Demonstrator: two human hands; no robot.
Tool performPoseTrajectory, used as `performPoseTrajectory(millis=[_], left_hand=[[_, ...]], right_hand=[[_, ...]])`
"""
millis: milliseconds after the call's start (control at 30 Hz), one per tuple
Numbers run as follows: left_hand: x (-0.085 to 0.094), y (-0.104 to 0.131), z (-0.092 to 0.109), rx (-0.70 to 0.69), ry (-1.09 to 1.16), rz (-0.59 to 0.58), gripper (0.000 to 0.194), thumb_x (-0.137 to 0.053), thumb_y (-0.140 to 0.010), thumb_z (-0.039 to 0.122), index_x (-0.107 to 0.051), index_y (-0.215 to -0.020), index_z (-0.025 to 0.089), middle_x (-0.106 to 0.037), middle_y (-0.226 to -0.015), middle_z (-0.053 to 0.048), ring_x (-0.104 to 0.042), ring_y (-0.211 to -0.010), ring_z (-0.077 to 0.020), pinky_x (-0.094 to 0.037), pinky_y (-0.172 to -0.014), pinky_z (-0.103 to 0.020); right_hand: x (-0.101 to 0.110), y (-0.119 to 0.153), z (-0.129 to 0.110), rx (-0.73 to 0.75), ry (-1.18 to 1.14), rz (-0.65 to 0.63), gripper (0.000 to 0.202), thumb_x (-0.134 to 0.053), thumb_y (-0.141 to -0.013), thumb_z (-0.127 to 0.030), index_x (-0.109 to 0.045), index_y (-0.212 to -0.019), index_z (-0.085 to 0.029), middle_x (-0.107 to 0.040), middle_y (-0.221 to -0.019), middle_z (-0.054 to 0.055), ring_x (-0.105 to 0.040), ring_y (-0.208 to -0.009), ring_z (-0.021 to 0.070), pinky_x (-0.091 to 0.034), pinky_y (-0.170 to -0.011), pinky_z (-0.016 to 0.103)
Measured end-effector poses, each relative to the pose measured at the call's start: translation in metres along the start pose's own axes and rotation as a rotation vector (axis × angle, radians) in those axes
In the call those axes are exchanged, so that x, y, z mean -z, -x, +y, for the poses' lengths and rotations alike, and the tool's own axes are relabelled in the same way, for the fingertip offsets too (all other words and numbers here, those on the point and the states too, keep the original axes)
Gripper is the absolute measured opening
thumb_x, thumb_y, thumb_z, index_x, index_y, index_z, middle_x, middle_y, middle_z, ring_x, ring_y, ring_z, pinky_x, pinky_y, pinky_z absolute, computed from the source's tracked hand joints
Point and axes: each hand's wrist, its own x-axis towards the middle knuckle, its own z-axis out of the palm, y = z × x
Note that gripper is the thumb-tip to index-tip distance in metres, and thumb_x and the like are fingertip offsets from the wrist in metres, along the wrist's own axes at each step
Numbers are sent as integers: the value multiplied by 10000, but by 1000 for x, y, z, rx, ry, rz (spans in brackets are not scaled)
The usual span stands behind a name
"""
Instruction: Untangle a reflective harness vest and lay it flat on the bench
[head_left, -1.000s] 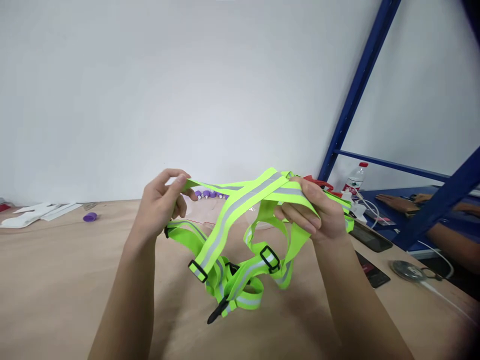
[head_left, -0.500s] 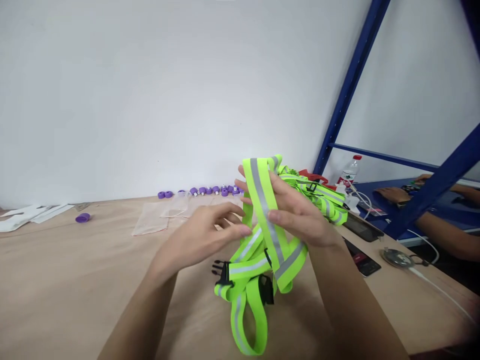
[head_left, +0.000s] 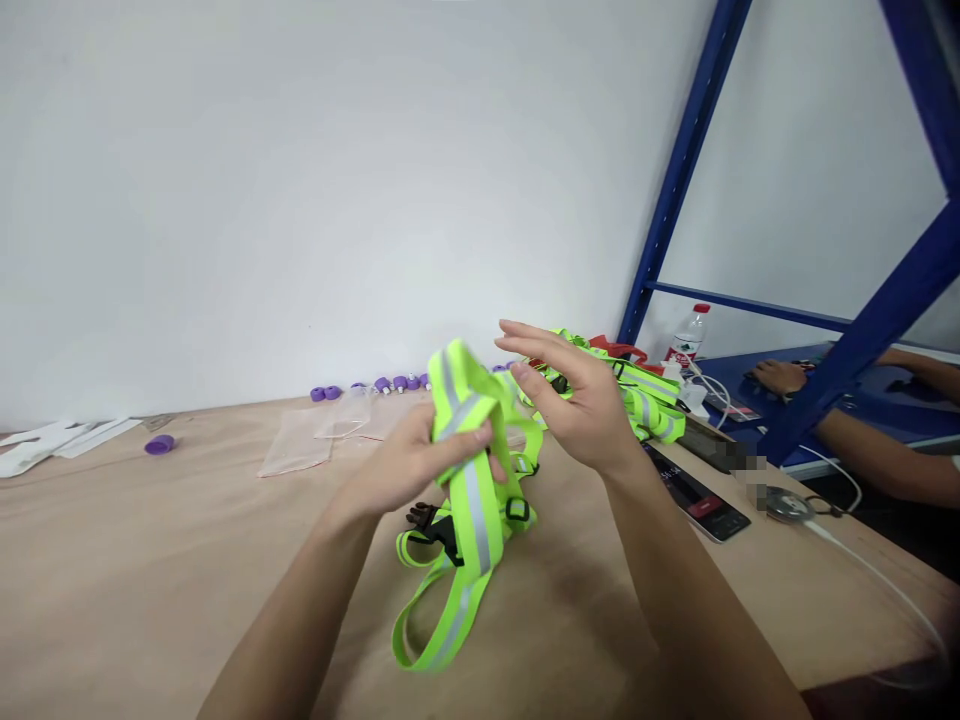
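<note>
One hand does the holding: my left hand (head_left: 420,462) pinches the folded top of the reflective strap vest (head_left: 469,470) so its loops hang onto the counter (head_left: 150,560), while my right hand (head_left: 577,400) hovers open beside it.

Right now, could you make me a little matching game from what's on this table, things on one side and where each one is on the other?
Things:
1. reflective strap vest
2. phone
3. water bottle
4. loose purple cap

Places:
A. standing far right by the blue rack
B. alone on the table at far left
C. gripped in the left hand
D. flat on the table, right of the right hand

Pairs: 1-C, 2-D, 3-A, 4-B
</note>
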Motion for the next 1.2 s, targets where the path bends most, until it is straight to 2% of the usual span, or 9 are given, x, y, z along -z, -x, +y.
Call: performPoseTrajectory(millis=[100, 200, 300, 400, 600, 733, 833, 1000, 1200], left_hand=[[16, 2, 3, -71, 171, 241, 341, -674, -873, 505, -661, -907, 166, -731, -719, -63, -634, -533, -168, -490, -458, -260], [26, 4, 5, -111, 311, 393, 365, -701, -848, 507, -602, -1004, 192, -763, -851, -70, -679, -597, -180, -491, -413, -231], [30, 6, 10, -168, 386, 466, 406, -685, -854, 524, -564, -1093, 219, -761, -1033, -88, -748, -816, -235, -556, -461, -232], [31, 9, 16, -225, 414, 520, 376, -653, -878, 510, -560, -1124, 242, -723, -1179, -89, -727, -1031, -275, -636, -624, -296], [33, 23, 29, -416, 264, 646, 276, -622, -899, 522, -608, -1088, 321, -655, -1312, -50, -620, -1238, -330, -646, -784, -418], [38, 32, 34, -486, 213, 699, 292, -622, -903, 532, -616, -1128, 346, -624, -1361, -42, -594, -1266, -354, -641, -795, -439], [47, 39, 33, -506, 194, 740, 355, -613, -904, 536, -598, -1207, 353, -605, -1403, -40, -580, -1281, -376, -638, -800, -460], [67, 50, 29, -466, 169, 696, 456, -577, -913, 542, -507, -1345, 413, -634, -1381, 10, -638, -1208, -349, -648, -783, -480], [80, 54, 20, -295, -10, 718, 583, -519, -885, 677, -576, -1330, 305, -710, -1252, -84, -686, -1110, -359, -620, -814, -460]], right_hand=[[-2, 1, -4, 22, 44, 51, 194, -584, -952, -310, -743, -897, -214, -764, -935, 53, -704, -915, 206, -545, -863, 352], [-4, 3, -9, -89, -60, -188, 310, -585, -954, -374, -705, -733, -192, -688, -657, 3, -638, -637, 147, -499, -632, 272], [-12, 5, -12, -191, -176, -546, 258, -686, -882, -436, -718, -791, -197, -699, -708, -11, -627, -653, 141, -473, -600, 248], [-28, 8, -12, -247, -216, -742, 300, -799, -773, -444, -710, -935, -208, -725, -866, -3, -649, -770, 162, -491, -667, 254], [-53, 14, -4, -269, -275, -730, 83, -663, -838, -223, -645, -915, -198, -711, -938, 21, -656, -897, 186, -503, -846, 321], [-56, 15, 3, -397, -708, -735, 126, -664, -833, -248, -560, -878, -194, -708, -915, 40, -686, -896, 198, -528, -814, 336], [-54, 14, 8, -474, -996, -609, 195, -662, -846, -330, -516, -868, -203, -690, -758, 17, -699, -741, 201, -547, -711, 343], [-36, 5, 7, -570, -1061, -224, 132, -643, -807, -303, -544, -815, -216, -577, -593, -58, -505, -414, 107, -477, -491, 273], [0, -11, 3, -497, -1011, 337, 57, -606, -821, -224, -575, -847, -263, -564, -645, -48, -558, -553, 133, -512, -567, 287]])
